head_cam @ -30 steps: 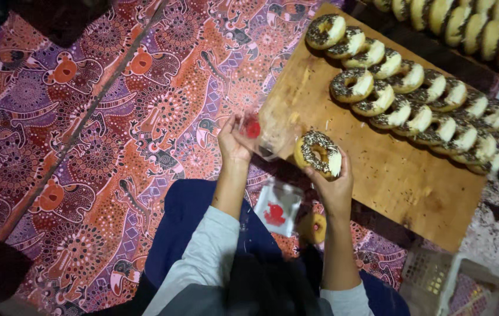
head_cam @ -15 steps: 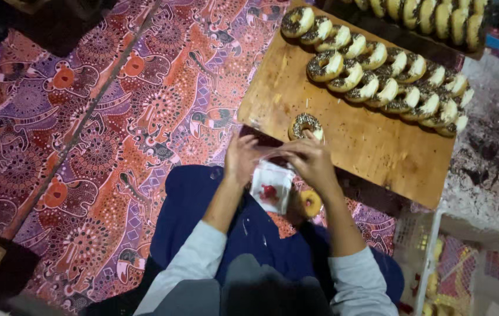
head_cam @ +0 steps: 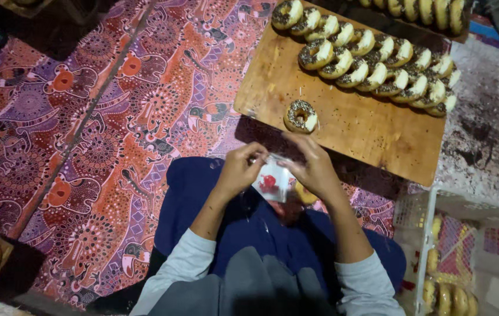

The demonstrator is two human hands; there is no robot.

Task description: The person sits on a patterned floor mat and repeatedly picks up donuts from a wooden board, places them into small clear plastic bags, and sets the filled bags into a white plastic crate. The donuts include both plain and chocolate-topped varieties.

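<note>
Together, left hand [head_cam: 239, 171] and right hand [head_cam: 314, 167], fingers pinched on clear plastic bag [head_cam: 273, 180].

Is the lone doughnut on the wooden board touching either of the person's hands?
Apart. In the head view the lone doughnut lies on the wooden board, with bare wood between it and both the left hand and right hand, which hold a small plastic bag.

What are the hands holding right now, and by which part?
Both hands hold a small clear plastic bag with a red mark by its top edge: left hand at the left corner, right hand at the right.
</note>
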